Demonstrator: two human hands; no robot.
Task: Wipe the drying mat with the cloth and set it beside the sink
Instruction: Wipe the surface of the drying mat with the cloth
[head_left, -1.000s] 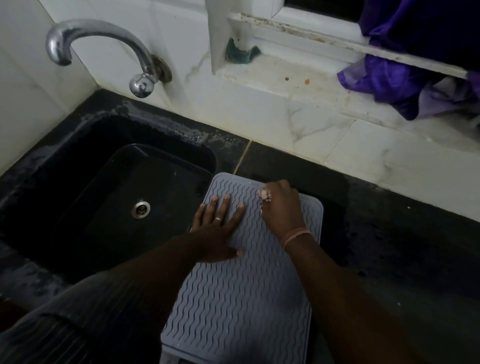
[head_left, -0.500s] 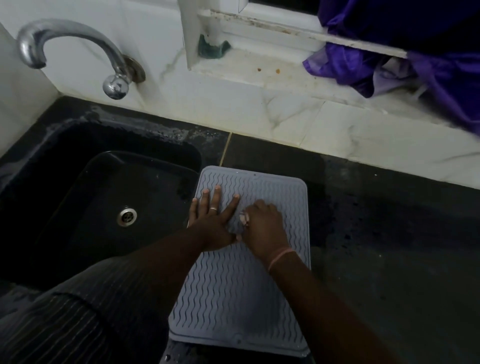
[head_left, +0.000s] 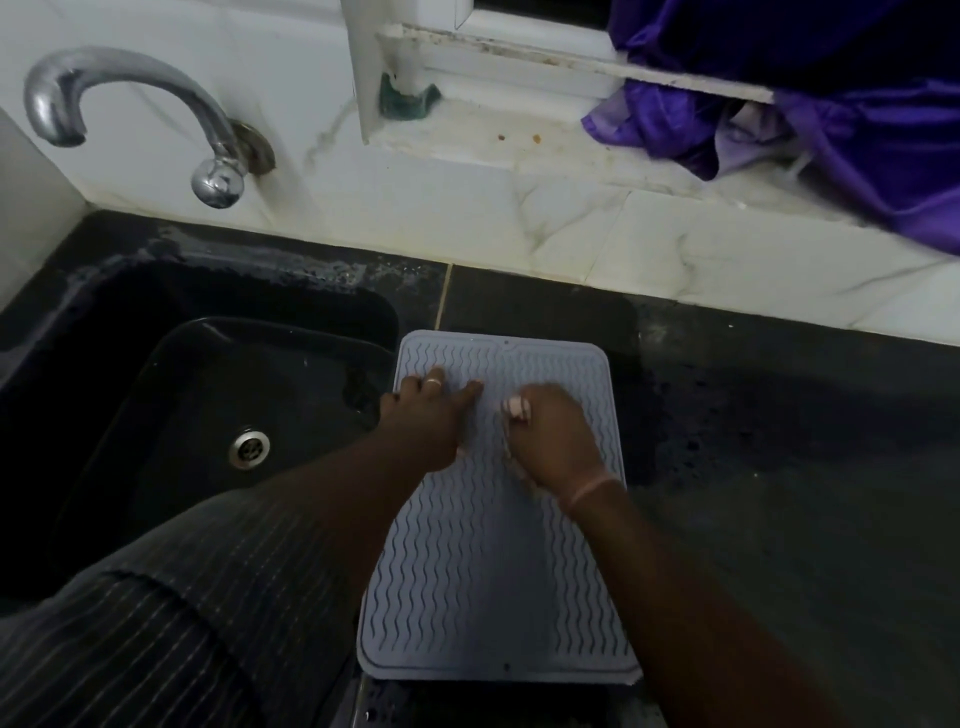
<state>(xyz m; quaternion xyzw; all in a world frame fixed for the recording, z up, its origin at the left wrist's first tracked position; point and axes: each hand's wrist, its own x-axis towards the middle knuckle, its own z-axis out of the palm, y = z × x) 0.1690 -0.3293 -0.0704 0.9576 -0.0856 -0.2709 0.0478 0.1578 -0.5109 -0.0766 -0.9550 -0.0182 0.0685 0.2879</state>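
— Where are the hands?

— Both reach forward, side by side, arms converging from the lower corners. The left hand (head_left: 423, 421) lies palm down, fingers spread and flat, a ring on one finger; its forearm comes out of a dark striped sleeve (head_left: 171, 613).

— And the right?

— The right hand (head_left: 553, 439) is curled into a loose fist, knuckles up, a scrap of something pale showing at the fingers — what it grips is mostly hidden. A band circles the bare wrist.

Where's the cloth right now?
Head view, centre: the cloth is bunched in the right hand on the drying mat, right of the sink.
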